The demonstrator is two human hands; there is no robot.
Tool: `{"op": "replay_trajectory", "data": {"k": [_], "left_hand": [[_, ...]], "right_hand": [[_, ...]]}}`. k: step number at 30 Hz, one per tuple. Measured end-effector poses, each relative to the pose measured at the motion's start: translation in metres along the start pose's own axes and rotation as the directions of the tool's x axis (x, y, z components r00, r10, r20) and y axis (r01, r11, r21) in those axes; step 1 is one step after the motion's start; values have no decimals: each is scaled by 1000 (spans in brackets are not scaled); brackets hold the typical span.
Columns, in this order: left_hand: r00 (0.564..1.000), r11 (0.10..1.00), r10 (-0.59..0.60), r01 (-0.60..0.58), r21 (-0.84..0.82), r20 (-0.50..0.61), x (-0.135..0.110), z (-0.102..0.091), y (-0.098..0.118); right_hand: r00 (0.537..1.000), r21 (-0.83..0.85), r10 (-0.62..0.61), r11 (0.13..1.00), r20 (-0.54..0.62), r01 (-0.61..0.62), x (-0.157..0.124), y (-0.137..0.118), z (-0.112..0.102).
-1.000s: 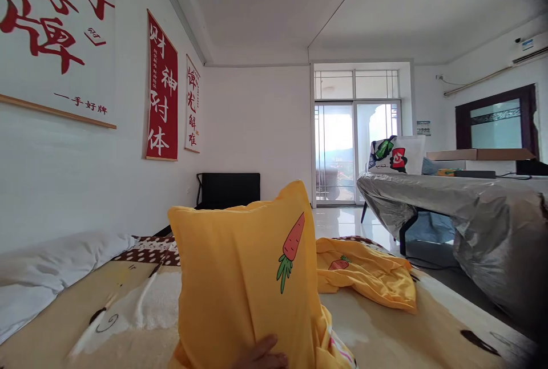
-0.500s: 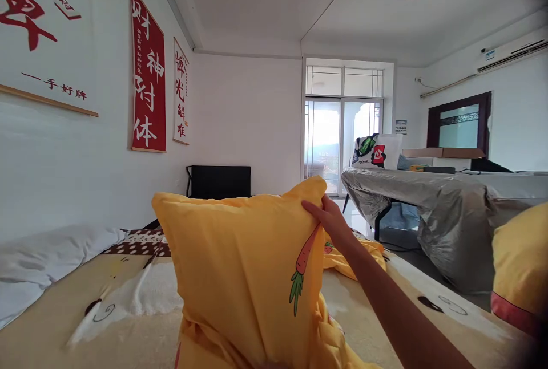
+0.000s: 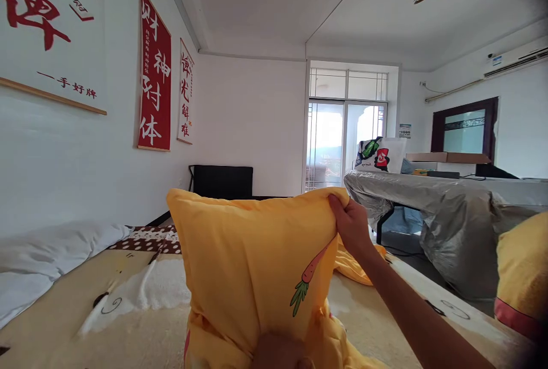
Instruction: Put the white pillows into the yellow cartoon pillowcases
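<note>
The left hand point(image 3: 280, 352) is pressing against the lower front of a plump yellow fabric pillow point(image 3: 240, 249), its fingers mostly hidden at the bottom edge of the view — whether it is gripping the cloth, I cannot tell. The right hand point(image 3: 351, 218) is grasping the pillow's upper right corner, thumb and fingers closing on the fabric, the bare forearm point(image 3: 411, 312) slanting in from the lower right. The pillow is standing roughly upright in the middle, an orange carrot print with green leaves point(image 3: 303, 283) showing on its right side, while loose yellow folds point(image 3: 334, 346) are bunching around its base. Under all this, a beige plush blanket point(image 3: 145, 329) is spreading out. At the right edge, a rounded yellow cushion with a red band point(image 3: 520, 266) is sitting. Beyond the pillow, a crumpled yellow cloth point(image 3: 349, 269) is lying on the blanket, partly hidden by the right arm. On the left, a puffy white fabric bundle point(image 3: 51, 255) is stretching along the wall. Farther off, a table draped in silver-grey plastic sheeting point(image 3: 454, 238) is holding a white printed bag point(image 3: 394, 155) and a brown cardboard box point(image 3: 468, 157) — and a flat black rectangular panel point(image 3: 222, 182) is standing near the far wall, beside which tall glass doors point(image 3: 325, 135) are letting in daylight
</note>
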State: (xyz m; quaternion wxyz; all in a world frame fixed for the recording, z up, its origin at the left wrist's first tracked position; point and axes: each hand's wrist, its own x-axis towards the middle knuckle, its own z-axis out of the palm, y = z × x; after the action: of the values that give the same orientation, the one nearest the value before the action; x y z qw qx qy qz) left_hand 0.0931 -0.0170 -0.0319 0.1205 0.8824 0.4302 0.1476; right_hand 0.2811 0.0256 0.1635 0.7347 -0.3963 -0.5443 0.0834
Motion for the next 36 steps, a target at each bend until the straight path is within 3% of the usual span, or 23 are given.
{"op": "replay_trajectory", "data": {"k": [4, 6, 9, 12, 14, 17, 19, 22, 24, 26, 28, 33, 34, 36], "left_hand": [[984, 967, -120, 85, -239, -135, 3, -3, -11], [961, 901, -217, 129, -413, -172, 2, -4, -19], [952, 830, -269, 151, -536, -147, 4, -5, -24], [962, 848, -237, 137, -513, -136, 5, -12, -16], [969, 877, -216, 141, -460, -115, 5, -19, -6], [974, 886, -202, 137, -444, -102, 5, -35, 9], [965, 837, -235, 142, -528, -113, 7, -45, 16], [946, 801, -297, 172, -574, -130, 11, -52, 20], [947, 855, -276, 166, -491, -161, 14, -52, 20], [957, 903, -227, 137, -406, -182, 16, -52, 19], [966, 930, -189, 119, -348, -175, 14, -55, 19], [988, 959, -111, 79, -271, -106, -5, -80, 37], [987, 969, -103, 71, -237, -123, -9, -86, 46], [959, 995, -19, -10, -103, -282, -15, -98, 68]], "right_hand": [[980, -148, -165, 978, -114, 147, -14, -17, -2], [978, -157, -205, 968, -32, 198, -20, -24, -5], [951, -151, -242, 950, 194, 272, -28, -30, -15], [881, -221, -340, 879, 330, 422, -33, -33, -33], [830, -289, -426, 795, 360, 533, -36, -34, -46], [792, -368, -540, 701, 286, 611, -40, -36, -64], [764, -393, -602, 661, 232, 639, -43, -37, -73], [689, -346, -656, 597, 308, 724, -50, -36, -81], [632, -279, -660, 569, 406, 774, -56, -33, -83], [609, -235, -651, 572, 454, 786, -60, -30, -84], [635, -236, -633, 601, 443, 764, -62, -28, -85], [764, -266, -549, 723, 341, 638, -53, -33, -91], [780, -260, -535, 743, 325, 617, -51, -36, -92], [801, -241, -517, 772, 303, 589, -49, -41, -93]]}}
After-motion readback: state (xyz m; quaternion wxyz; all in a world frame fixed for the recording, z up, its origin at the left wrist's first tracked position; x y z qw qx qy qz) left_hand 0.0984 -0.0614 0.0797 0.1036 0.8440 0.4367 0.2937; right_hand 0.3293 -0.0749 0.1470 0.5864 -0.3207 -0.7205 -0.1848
